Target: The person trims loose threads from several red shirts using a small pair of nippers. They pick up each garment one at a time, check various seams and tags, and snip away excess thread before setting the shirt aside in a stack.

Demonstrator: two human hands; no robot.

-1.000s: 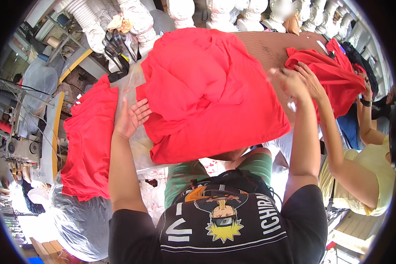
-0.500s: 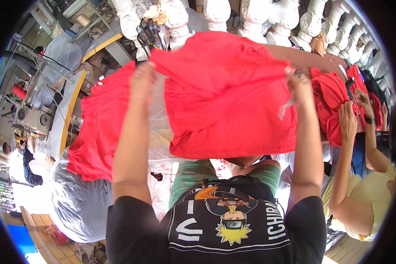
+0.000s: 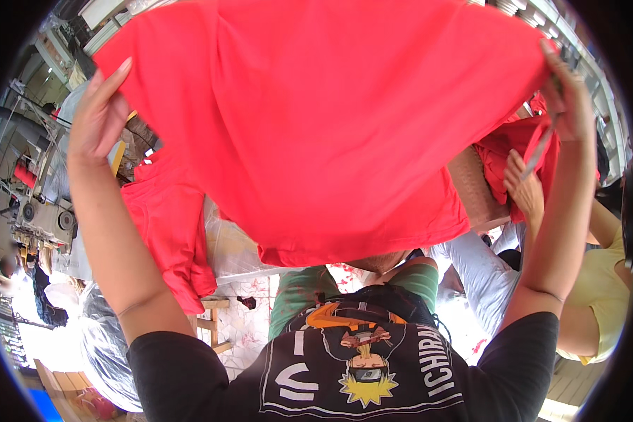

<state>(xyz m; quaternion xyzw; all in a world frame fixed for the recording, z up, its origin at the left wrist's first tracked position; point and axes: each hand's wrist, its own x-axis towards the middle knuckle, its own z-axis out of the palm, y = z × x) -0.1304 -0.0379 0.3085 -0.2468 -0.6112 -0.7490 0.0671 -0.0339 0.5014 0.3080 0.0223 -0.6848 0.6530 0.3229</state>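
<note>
A large piece of red garment cloth (image 3: pixel 330 119) is raised and spread wide between my two hands, its lower part sagging in the middle. My left hand (image 3: pixel 104 116) pinches its edge at the far left. On the other side, my right hand (image 3: pixel 570 98) grips the opposite corner. A slim greyish thing (image 3: pixel 539 152), blurred and too unclear to name, hangs from the right hand. Under the raised cloth, more red fabric (image 3: pixel 443 211) lies on the table in front of my lap. Another red garment (image 3: pixel 165 232) drapes over the table at the left.
At the right, a co-worker's hand (image 3: pixel 526 186) touches other red cloth (image 3: pixel 513 148). Sewing machinery (image 3: pixel 46 218) stands at the far left. Clear plastic (image 3: pixel 232 246) covers part of the table. A wooden stool (image 3: pixel 214 320) is below it.
Both my hands have risen and moved far apart, opening the red garment out so that it covers much more of the view. The co-worker's hand at the right has lowered.
</note>
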